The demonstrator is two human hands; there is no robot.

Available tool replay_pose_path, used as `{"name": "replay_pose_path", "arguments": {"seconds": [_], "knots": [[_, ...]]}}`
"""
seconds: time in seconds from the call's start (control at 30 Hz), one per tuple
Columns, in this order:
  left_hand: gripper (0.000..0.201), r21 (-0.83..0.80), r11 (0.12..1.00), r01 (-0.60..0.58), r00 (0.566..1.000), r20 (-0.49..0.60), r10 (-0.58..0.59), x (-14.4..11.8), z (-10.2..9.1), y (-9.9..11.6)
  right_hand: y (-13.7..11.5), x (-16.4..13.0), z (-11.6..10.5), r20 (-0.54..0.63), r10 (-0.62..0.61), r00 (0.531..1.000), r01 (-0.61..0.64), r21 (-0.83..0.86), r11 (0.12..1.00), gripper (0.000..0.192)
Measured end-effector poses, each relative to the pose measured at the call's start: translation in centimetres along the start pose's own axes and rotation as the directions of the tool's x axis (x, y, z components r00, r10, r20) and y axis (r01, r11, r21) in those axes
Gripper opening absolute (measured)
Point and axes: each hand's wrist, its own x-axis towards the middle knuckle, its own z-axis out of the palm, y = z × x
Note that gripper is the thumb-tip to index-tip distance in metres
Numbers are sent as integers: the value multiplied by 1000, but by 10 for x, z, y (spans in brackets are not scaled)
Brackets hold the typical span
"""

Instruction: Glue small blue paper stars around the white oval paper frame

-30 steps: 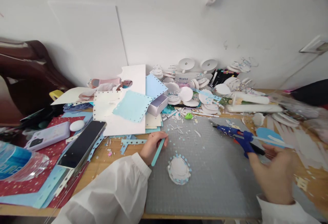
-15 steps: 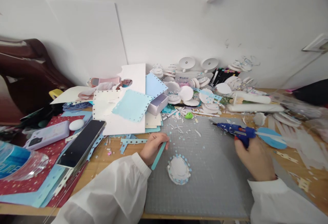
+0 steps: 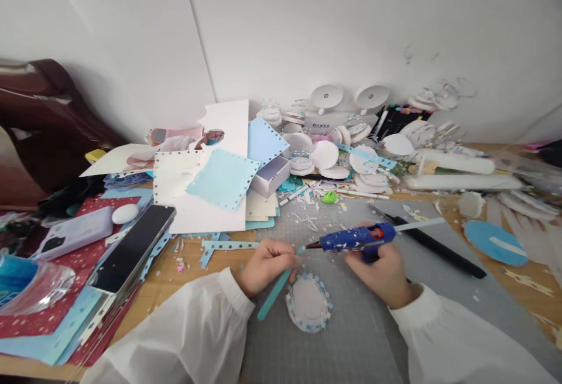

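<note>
Between the fingers of my left hand (image 3: pixel 271 264) is a narrow teal paper strip (image 3: pixel 274 295), slanting down to the left. My right hand (image 3: pixel 383 273) is closed around the handle of a blue hot glue gun (image 3: pixel 357 237), with a whitish glue stick (image 3: pixel 419 224) coming out of its back. The gun's nozzle points left, at the upper end of the strip; whether it touches cannot be told. Just below my left hand, a round white paper piece (image 3: pixel 308 302) edged with small blue and white shapes lies on the grey cutting mat (image 3: pixel 342 343).
A black-handled tool (image 3: pixel 439 247) lies on the mat behind the glue gun. At the back are white discs (image 3: pixel 325 154) and a green punch (image 3: pixel 329 197). Stacked paper sheets (image 3: pixel 223 176), a phone (image 3: pixel 134 249) and a water bottle (image 3: pixel 33 281) occupy the left. A blue oval (image 3: pixel 495 242) lies right.
My right hand has brought the glue gun leftward, its nozzle now at the strip in my left hand. The black-handled tool has come into sight. The view has shifted slightly.
</note>
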Motion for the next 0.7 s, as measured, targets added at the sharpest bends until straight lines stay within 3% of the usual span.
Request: {"name": "replay_pose_path", "arguments": {"seconds": [0.17, 0.47, 0.7], "knots": [[34, 37, 999, 14, 999, 39, -15, 0, 1, 4, 4, -4, 0, -47, 95, 994, -94, 21, 995, 6], [35, 92, 996, -5, 999, 45, 1, 1, 0, 1, -3, 1, -5, -45, -15, 999, 17, 45, 999, 5], [34, 76, 997, 2, 998, 66, -7, 1, 1, 6, -2, -1, -3, -25, 20, 999, -19, 43, 999, 5]]}}
